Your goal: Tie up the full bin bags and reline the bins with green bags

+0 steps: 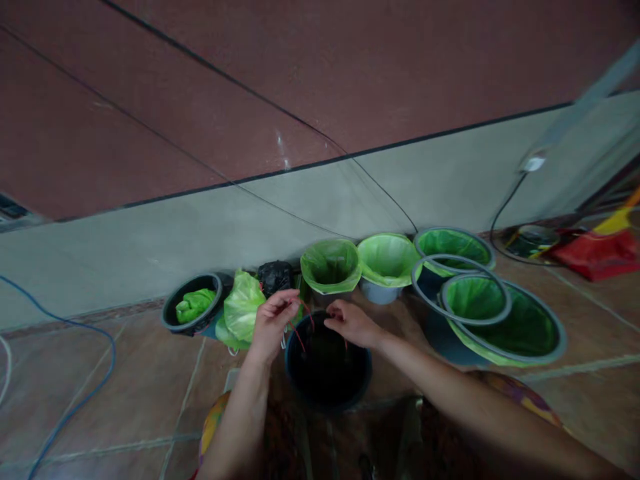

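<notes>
Below me on the floor stands a dark round bin with a black inside. My left hand is closed above its left rim, pinching a thin red string that loops from the fingers toward the bin. Over the far right rim, my right hand is closed too, fingertips pinched together. A short piece of red string shows just under it; the fingers partly hide their grip. Left of my hands lies a light green plastic bag, beside a black bundled bag.
A dark bin holding a bunched green bag stands at left. Two green-lined bins stand by the wall. More green-lined bins and a loose grey ring are at right. A blue hose and red dustpan lie on the tiles.
</notes>
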